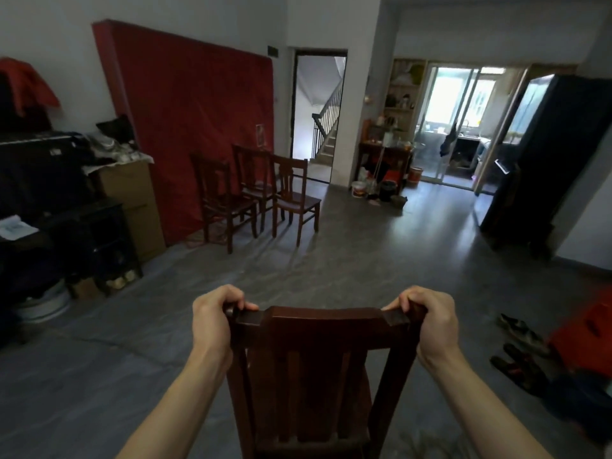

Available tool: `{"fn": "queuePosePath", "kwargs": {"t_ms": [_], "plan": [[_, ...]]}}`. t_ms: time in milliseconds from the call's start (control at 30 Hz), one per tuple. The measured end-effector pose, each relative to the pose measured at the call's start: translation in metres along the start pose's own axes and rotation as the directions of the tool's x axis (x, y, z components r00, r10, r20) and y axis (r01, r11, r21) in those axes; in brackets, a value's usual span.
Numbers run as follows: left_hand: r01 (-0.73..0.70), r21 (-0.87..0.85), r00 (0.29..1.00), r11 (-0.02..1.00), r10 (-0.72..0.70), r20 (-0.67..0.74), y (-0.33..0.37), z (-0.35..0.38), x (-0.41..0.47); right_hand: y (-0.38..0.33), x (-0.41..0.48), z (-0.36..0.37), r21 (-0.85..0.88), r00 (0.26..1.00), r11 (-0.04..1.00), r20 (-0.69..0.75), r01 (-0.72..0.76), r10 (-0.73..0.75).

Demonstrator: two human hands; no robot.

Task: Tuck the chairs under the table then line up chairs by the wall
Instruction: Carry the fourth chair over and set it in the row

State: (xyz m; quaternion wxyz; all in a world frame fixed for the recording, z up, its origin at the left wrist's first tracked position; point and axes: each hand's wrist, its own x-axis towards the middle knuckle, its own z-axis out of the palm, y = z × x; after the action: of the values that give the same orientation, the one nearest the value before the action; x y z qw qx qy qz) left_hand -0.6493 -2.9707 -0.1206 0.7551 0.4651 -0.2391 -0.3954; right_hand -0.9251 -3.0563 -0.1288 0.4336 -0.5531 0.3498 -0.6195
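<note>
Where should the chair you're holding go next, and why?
Probably carry the held chair forward toward the three chairs standing by the red mattress. Both the left hand and right hand grip its top rail, and the floor between looks open.

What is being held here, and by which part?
A dark wooden chair, gripped by the two ends of its top back rail: left hand on the left end, right hand on the right.
</note>
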Motion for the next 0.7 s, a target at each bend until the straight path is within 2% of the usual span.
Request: {"fn": "queuePosePath", "kwargs": {"t_ms": [200, 567, 700], "plan": [[-0.015, -0.051, 0.999, 0.999, 0.014, -0.03, -0.012, 0.01, 0.199, 0.086, 0.161, 0.095, 0.017, 1.0, 1.0, 0.012, -0.001, 0.001], [-0.036, 0.025, 0.997, 0.999, 0.038, -0.074, -0.019, 0.034, 0.515, 0.235, 0.421, 0.238, 0.108, 0.997, 0.994, 0.075, -0.029, 0.021], [-0.021, 0.04, 0.99, 0.999, 0.026, -0.141, -0.024, 0.053, 0.637, 0.301, 0.532, 0.29, 0.124, 0.993, 0.991, 0.116, -0.049, 0.035]]}}
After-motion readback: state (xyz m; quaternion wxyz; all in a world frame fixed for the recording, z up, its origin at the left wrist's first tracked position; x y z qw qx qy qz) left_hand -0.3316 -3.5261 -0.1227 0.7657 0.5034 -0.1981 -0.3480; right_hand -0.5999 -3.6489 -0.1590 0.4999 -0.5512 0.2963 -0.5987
